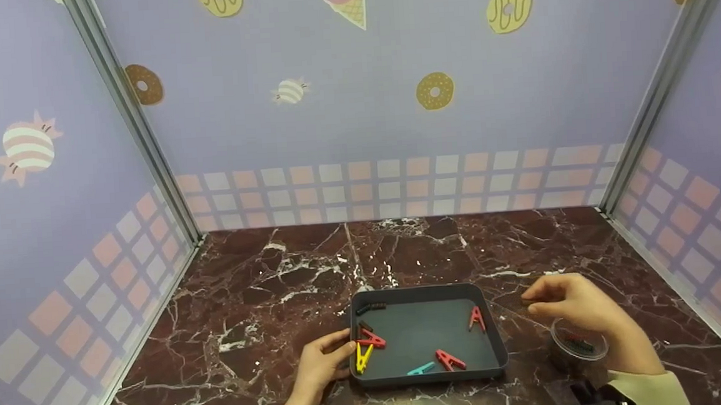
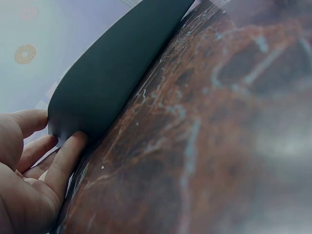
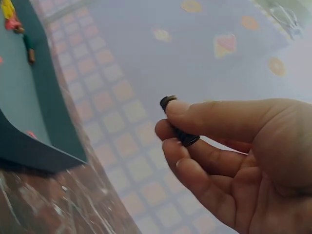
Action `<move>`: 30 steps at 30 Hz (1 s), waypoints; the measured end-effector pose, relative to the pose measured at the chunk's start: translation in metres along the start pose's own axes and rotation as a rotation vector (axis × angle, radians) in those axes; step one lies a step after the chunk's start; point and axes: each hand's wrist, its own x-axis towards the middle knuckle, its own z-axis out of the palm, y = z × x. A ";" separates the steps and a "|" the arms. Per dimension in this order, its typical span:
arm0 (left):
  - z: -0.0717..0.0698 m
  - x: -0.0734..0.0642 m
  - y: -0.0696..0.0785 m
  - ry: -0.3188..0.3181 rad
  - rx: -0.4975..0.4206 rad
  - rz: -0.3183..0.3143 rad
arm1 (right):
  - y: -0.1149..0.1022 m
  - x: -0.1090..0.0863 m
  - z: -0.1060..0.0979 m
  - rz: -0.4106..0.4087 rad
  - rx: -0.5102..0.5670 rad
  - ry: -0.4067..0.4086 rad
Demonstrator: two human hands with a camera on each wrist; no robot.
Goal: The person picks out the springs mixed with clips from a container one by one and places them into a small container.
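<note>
A shallow dark grey tray [image 1: 431, 336] sits on the marbled tabletop. At its left side my left hand [image 1: 323, 361] grips the wall, the thumb at the rim and other fingers against the outside. My right hand [image 1: 582, 301] is raised to the right of the tray, above a small clear tub [image 1: 559, 348] of dark pieces. Between its thumb and fingertips it pinches a small black coil spring [image 3: 184, 136], partly covered by the fingers. Inside the tray lie red clothespins [image 1: 450, 360], a yellow clothespin [image 1: 364, 357] and a blue clothespin [image 1: 421, 369].
Small dark cylindrical pieces [image 1: 363, 310] lie by the tray's back left corner, too small to identify surely. Patterned panels [image 1: 387, 126] enclose the tabletop [image 1: 249, 322] at the back and both sides.
</note>
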 end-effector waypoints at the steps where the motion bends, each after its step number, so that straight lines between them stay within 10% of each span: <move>1: 0.000 0.000 0.000 0.001 -0.001 -0.002 | 0.002 -0.002 -0.004 0.006 -0.006 -0.004; 30: 0.000 0.001 -0.001 -0.001 0.015 -0.005 | 0.036 -0.027 -0.034 0.297 -0.098 -0.182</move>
